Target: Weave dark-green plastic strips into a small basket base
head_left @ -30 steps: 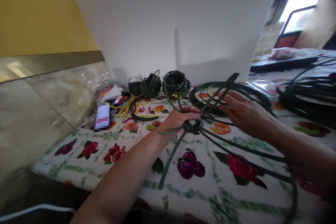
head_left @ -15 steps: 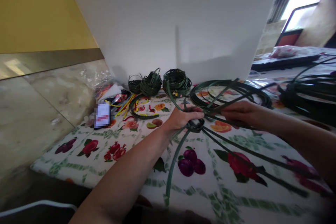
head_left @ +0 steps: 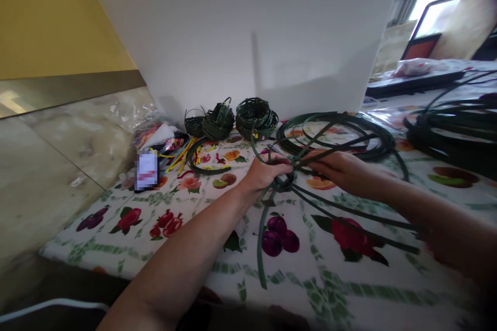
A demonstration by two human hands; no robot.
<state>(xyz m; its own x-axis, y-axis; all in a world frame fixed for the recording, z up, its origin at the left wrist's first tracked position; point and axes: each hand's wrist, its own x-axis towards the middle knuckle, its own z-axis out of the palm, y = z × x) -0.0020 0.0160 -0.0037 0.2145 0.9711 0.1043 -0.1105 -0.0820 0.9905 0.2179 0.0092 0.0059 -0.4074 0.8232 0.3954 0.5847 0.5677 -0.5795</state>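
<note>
In the head view, the right hand (head_left: 334, 170) has moved from spread open to curled, its fingers now drawn in over the dark green strips (head_left: 349, 210) and closer to the left hand (head_left: 266, 175). The hands stand just apart, with only strips between them. The left hand closes around several strips directly above a tight woven knot (head_left: 282, 183), where the strips cross and fan out across the table. The right hand lies over strips leading toward that knot, but whether it pinches them or only rests on them cannot be told – its fingertips are partly hidden.

The knot sits on a fruit-print tablecloth (head_left: 89, 238), half screened by the left hand, so its weave is hard to read. Beyond it lie a loose coil of strips (head_left: 337, 137) and three small woven baskets (head_left: 218, 122) against a white board (head_left: 248, 36). A thick bundle of strips (head_left: 452, 129) is cut off by the right edge. Yellow strips (head_left: 174, 163) lie near a pixelated card (head_left: 147, 170) – its markings are unreadable.
</note>
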